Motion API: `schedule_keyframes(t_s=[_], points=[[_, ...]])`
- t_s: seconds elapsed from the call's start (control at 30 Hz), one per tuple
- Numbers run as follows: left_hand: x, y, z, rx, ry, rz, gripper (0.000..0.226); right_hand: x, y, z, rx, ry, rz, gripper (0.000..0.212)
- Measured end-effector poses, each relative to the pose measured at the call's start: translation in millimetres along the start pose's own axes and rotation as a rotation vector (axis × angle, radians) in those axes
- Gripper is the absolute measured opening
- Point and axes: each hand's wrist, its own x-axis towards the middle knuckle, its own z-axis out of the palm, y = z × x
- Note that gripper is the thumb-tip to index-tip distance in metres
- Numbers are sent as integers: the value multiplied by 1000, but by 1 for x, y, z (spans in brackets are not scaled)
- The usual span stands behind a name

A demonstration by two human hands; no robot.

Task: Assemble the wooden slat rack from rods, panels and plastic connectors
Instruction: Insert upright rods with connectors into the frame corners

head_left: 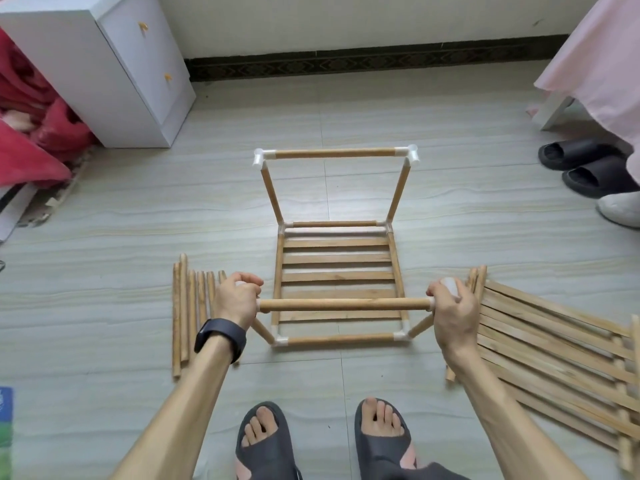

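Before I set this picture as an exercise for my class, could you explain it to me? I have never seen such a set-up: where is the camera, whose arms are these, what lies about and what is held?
There is no machine here. A person works with two bare hands, and the single picture comes from a camera worn on their head, looking forward and down.

On the tiled floor stands a half-built rack: wooden rods joined at the corners by white plastic pieces, with a slat panel as its base.

The left hand and the right hand each grip a white connector, one at either end of the near top rod.

Loose rods lie to the left, and spare slat panels lie to the right.
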Motion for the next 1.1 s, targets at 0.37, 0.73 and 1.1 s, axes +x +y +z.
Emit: schedule_keyframes(t_s=[0.37,0.73,1.1], points=[[-15,-4,-4,-35,-45,-25,18,19,-29,-7,-133,-128,23,25],[-17,14,5,990,-70,663,59,34,-49,-1,-717,-266,-207,23],[4,22,9,1208,-201,524,43,30,-35,2,-873,-152,-324,37]])
